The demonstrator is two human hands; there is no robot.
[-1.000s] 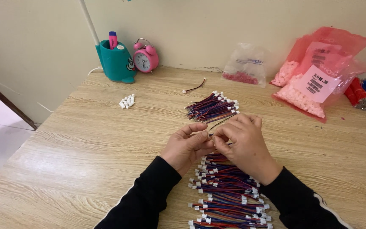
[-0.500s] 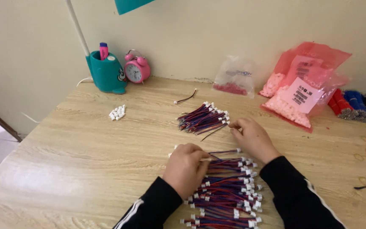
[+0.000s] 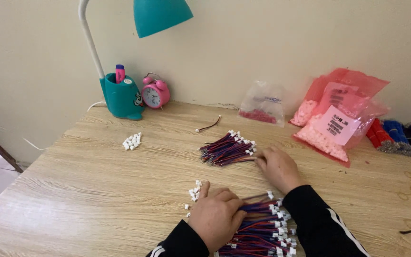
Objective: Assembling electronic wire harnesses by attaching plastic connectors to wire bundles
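While the left hand (image 3: 216, 216) lies flat, fingers loose, on the near wire pile (image 3: 258, 228), nothing's gripped. Right hand (image 3: 278, 167) touches the far wire bundle (image 3: 227, 149), grip open.

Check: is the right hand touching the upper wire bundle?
Touching. The head view shows the right hand with fingertips against the upper wire bundle at its near end.

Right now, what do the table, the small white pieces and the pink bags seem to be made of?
Table: probably laminate with a printed wood grain, matte. Small white pieces: likely moulded plastic, opaque and uniform. Pink bags: thin glossy plastic film, translucent and wrinkled.
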